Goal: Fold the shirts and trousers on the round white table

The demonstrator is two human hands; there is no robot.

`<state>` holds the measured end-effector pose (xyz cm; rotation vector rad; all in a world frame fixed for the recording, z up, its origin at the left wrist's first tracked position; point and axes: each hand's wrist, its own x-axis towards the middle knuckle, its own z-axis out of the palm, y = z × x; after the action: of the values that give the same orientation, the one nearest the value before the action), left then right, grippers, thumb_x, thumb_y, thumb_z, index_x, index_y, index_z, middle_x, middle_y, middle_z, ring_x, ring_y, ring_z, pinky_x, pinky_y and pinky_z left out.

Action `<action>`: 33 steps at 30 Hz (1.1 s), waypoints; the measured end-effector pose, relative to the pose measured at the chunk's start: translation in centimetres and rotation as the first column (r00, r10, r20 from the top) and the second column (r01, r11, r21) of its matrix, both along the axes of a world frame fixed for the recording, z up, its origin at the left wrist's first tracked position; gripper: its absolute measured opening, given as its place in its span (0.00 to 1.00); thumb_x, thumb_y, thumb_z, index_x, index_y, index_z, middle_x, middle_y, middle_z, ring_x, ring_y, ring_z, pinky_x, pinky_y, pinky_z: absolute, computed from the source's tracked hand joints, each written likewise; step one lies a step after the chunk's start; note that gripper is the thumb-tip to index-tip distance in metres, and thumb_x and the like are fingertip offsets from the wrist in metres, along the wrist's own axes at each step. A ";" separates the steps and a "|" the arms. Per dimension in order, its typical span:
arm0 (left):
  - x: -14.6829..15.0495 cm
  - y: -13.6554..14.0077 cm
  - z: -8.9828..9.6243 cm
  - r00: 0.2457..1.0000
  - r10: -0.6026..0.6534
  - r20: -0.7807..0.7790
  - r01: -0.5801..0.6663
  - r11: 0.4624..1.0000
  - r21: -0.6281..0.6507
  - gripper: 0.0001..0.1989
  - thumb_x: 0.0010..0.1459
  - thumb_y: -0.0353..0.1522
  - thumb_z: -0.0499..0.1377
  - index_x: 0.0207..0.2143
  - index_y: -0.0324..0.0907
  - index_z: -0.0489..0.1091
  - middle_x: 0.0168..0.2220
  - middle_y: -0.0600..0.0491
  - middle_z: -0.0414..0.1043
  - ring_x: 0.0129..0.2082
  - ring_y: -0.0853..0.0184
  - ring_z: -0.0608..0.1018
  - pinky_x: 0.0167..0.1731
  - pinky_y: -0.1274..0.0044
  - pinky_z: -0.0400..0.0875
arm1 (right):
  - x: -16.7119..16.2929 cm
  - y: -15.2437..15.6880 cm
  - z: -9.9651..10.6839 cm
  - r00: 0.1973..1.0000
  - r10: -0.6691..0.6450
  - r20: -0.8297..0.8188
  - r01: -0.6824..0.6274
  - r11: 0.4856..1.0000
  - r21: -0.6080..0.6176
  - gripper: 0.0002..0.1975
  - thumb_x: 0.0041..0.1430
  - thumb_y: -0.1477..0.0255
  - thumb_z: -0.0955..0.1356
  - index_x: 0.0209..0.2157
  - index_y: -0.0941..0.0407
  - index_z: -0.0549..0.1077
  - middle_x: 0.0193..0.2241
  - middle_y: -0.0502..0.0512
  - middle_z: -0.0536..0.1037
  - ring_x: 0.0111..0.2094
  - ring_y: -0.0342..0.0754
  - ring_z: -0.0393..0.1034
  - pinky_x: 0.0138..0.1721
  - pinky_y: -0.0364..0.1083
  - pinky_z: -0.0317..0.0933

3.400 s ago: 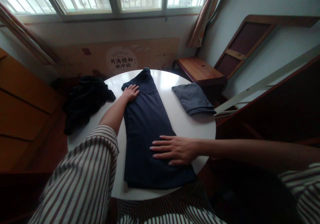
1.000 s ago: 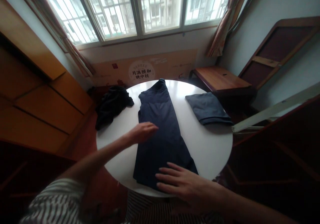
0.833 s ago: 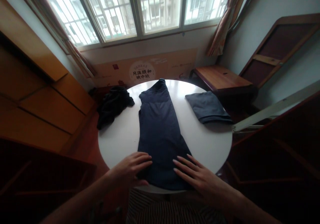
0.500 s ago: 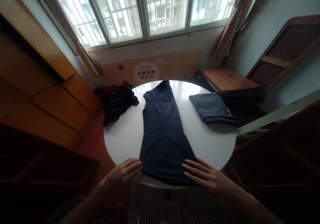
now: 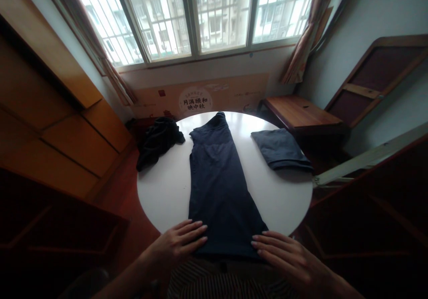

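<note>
The left hand (image 5: 174, 245) and right hand (image 5: 286, 254) lie at the near corners of the dark trousers (image 5: 220, 183), fingers nearly straight; with thumbs hidden, whether they pinch cloth cannot be told. The step looks like straightening this end; the next move would call for even handling of both corners. The trousers stretch ahead over the table (image 5: 163, 192). Beyond the left hand, crumpled black clothing (image 5: 160, 141), and beyond the right, folded clothing (image 5: 281, 147), limit sideways room.
</note>
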<state>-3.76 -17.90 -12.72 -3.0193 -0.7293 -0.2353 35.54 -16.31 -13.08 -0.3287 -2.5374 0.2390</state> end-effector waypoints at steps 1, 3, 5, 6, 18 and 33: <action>0.1 0.0 0.2 1.000 -0.010 0.010 0.010 1.000 0.001 0.21 0.69 0.27 0.49 0.63 0.40 0.62 0.62 0.46 0.66 0.64 0.61 0.66 0.61 0.66 0.66 | -0.1 -0.1 0.2 1.000 0.003 -0.004 -0.003 1.000 -0.006 0.21 0.67 0.81 0.62 0.60 0.60 0.67 0.51 0.63 0.78 0.57 0.50 0.69 0.59 0.52 0.63; 0.2 -0.3 0.7 0.998 -0.027 0.056 0.028 1.000 -0.013 0.20 0.68 0.27 0.50 0.61 0.40 0.64 0.61 0.46 0.67 0.63 0.61 0.67 0.60 0.66 0.68 | -0.3 -0.4 0.9 1.000 0.003 0.004 -0.003 1.000 -0.022 0.23 0.66 0.81 0.61 0.62 0.58 0.65 0.50 0.62 0.78 0.55 0.50 0.71 0.59 0.51 0.64; 0.4 -0.7 1.4 0.993 -0.048 0.106 0.055 0.997 -0.059 0.20 0.68 0.27 0.50 0.61 0.40 0.64 0.58 0.46 0.71 0.63 0.60 0.68 0.59 0.67 0.69 | -0.4 -0.7 1.8 0.999 0.014 0.039 -0.012 0.999 -0.050 0.29 0.65 0.82 0.61 0.65 0.54 0.60 0.50 0.59 0.78 0.52 0.49 0.73 0.57 0.49 0.66; 0.5 -1.0 1.8 0.988 -0.057 0.145 0.070 0.994 -0.087 0.20 0.67 0.26 0.50 0.61 0.40 0.64 0.56 0.46 0.73 0.61 0.61 0.70 0.58 0.67 0.70 | -0.3 -0.8 2.3 0.997 0.031 0.067 -0.027 0.997 -0.073 0.32 0.63 0.82 0.62 0.67 0.52 0.57 0.51 0.57 0.78 0.51 0.49 0.74 0.56 0.47 0.68; 1.4 7.4 9.3 0.542 0.508 0.670 -0.373 0.859 -0.350 0.08 0.62 0.36 0.61 0.36 0.41 0.76 0.24 0.56 0.76 0.21 0.72 0.76 0.24 0.83 0.70 | -0.5 9.9 11.1 0.794 -0.496 -0.353 0.445 0.868 -0.219 0.06 0.60 0.65 0.70 0.39 0.45 0.79 0.28 0.48 0.82 0.25 0.48 0.77 0.29 0.45 0.71; 2.4 41.6 5.5 0.169 0.801 0.574 -0.577 0.553 -0.602 0.19 0.58 0.42 0.59 0.21 0.38 0.71 0.20 0.56 0.67 0.26 0.69 0.71 0.26 0.81 0.61 | -8.8 44.4 9.1 0.634 -0.750 -0.190 0.538 0.604 -0.588 0.09 0.61 0.69 0.69 0.37 0.61 0.77 0.39 0.59 0.79 0.42 0.49 0.71 0.47 0.45 0.63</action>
<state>-1.38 23.65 -7.19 -2.1096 -2.2625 -1.6520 26.76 28.05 -3.94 -1.2549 -1.7195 0.5764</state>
